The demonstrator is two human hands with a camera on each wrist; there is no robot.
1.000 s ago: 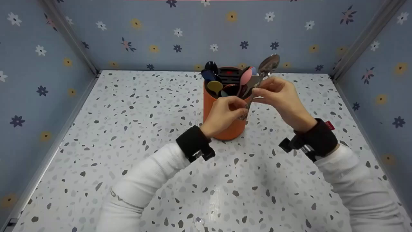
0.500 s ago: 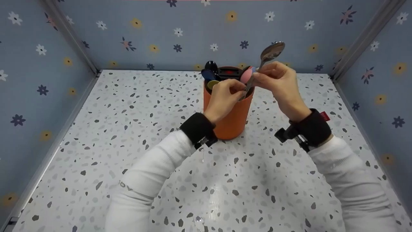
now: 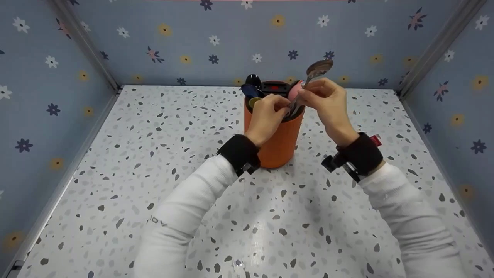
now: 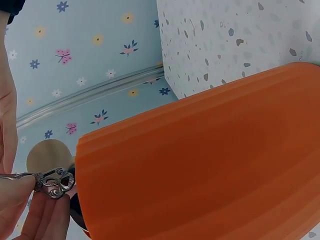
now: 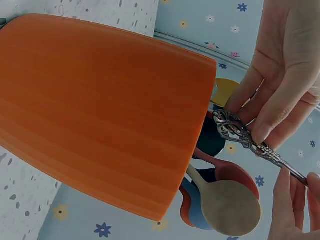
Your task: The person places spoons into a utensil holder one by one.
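Item: ornate silver metal spoon (image 3: pixel 313 77), pinched by left hand (image 3: pixel 270 116) and right hand (image 3: pixel 328 101) over round orange plastic holder (image 3: pixel 276 143) (2-handed); risk: handle snagging coloured spoons (image 3: pixel 252 90), tipping holder

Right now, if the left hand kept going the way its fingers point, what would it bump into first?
Most likely the pink spoon standing in the orange holder. The left hand pinches the silver spoon by its handle end just over the rim, fingers aimed up and right; depth is hard to judge.
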